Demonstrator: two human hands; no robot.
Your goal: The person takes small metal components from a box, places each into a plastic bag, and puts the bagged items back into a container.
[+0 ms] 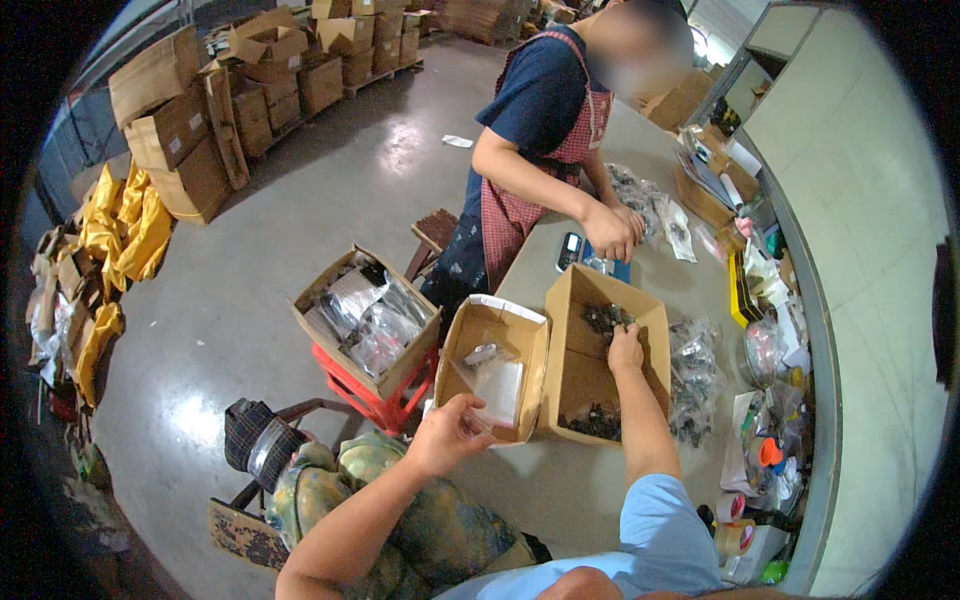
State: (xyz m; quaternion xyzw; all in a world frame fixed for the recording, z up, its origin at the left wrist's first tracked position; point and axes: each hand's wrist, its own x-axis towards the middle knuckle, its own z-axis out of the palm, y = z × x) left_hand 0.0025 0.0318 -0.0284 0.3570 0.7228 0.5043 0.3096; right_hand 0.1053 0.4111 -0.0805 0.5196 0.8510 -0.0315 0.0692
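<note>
My left hand (452, 436) is at the near left corner of a small open cardboard box (534, 378), fingers curled round the edge of a clear plastic bag (482, 402). A stack of white sheets or flat bags (503, 388) lies inside that box. To its right stands a deeper cardboard box (573, 372) with small dark parts (604, 318) heaped at its far end and more dark parts (595, 422) at its near end. My right hand (626, 348) reaches into the far heap, its fingers closed among the parts; their tips are partly hidden.
Across the table (520, 490) a co-worker (545, 110) handles small items beside a blue scale (600, 262). Bagged dark parts (692, 385) lie right of the deep box. A filled carton (365, 310) rests on a red stool (385, 400) at left. Clutter (770, 450) lines the right wall.
</note>
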